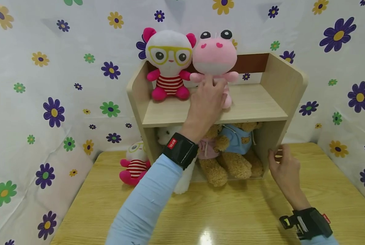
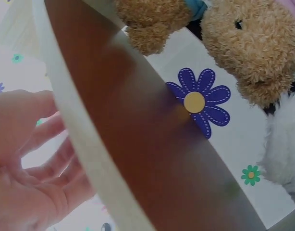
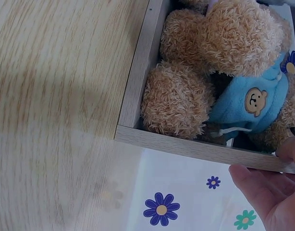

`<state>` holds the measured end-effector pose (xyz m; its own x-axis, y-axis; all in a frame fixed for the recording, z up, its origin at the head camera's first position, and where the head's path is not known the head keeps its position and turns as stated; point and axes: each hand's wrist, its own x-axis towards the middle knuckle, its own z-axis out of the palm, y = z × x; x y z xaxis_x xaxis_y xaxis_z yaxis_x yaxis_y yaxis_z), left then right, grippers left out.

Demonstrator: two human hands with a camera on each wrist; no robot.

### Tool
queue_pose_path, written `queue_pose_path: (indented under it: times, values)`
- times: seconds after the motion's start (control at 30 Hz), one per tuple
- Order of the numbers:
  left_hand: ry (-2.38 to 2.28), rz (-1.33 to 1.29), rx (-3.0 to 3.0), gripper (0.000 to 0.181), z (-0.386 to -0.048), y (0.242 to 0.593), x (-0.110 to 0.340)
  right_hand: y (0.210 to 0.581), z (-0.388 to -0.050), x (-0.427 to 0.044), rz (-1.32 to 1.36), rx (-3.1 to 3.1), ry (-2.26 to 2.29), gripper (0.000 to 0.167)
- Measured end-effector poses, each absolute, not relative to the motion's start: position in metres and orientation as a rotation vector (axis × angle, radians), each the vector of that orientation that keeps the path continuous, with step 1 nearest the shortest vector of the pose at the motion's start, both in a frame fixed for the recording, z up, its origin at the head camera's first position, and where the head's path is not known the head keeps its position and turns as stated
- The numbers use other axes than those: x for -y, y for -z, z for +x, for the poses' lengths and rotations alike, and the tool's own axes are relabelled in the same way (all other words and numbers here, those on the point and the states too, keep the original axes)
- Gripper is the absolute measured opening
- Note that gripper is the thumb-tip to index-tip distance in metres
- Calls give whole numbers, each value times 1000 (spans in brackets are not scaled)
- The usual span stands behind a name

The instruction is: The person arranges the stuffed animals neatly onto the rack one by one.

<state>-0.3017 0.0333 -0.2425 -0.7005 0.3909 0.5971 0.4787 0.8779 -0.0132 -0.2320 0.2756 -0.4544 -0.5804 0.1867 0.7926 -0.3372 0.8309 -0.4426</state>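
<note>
A pink frog-like plush toy (image 1: 214,54) with big black eyes sits on the upper level of a small wooden shelf (image 1: 249,102). My left hand (image 1: 208,98) reaches over that level, its fingers touching the toy's belly; in the left wrist view its loosely bent fingers (image 2: 54,166) lie partly behind the board edge. Beside the pink toy sits a panda plush (image 1: 170,64) with yellow glasses and a striped body. Low on the shelf's right side, my right hand (image 1: 284,166) grips the side panel (image 3: 200,150) at its front edge, one finger on each side.
The lower level holds a teddy bear in blue (image 1: 235,139), a teddy bear in pink (image 1: 207,149) and a white plush (image 1: 183,178), partly behind my left arm. Left of the shelf, a smaller striped panda plush (image 1: 136,166) sits on the wooden table (image 1: 225,211). Flowered cloth (image 1: 87,85) hangs behind.
</note>
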Motion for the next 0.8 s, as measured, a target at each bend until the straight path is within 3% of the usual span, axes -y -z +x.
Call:
queue_pose_path:
  times: [0.27, 0.8]
  values:
    - [163, -673, 2541, 37, -298, 236, -34, 455, -232, -278, 109, 2087, -711, 16]
    - [-6, -666, 2537, 36, -312, 239, -45, 455, -232, -276, 83, 2101, -739, 14]
